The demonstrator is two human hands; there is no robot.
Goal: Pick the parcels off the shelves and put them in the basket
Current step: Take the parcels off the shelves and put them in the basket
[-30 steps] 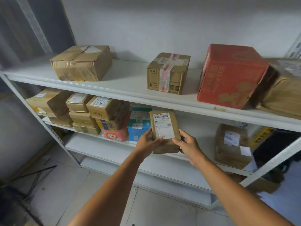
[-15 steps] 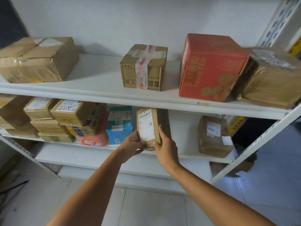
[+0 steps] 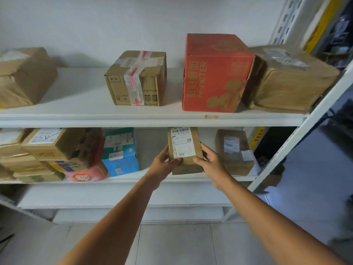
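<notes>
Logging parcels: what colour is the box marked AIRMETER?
The AIRMETER box is red, seen in the head view.

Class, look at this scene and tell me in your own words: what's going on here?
A person grips a small brown parcel upright between the left hand and right hand, at the front of the middle shelf. A red box sits on the upper shelf; a blue box stands to the parcel's left. No basket is in view.

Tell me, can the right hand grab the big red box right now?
Probably not yet. The right hand and left hand both grip the small brown parcel. The red box stands near the front edge of the upper shelf, nothing before it, so a freed hand could likely reach it.
</notes>
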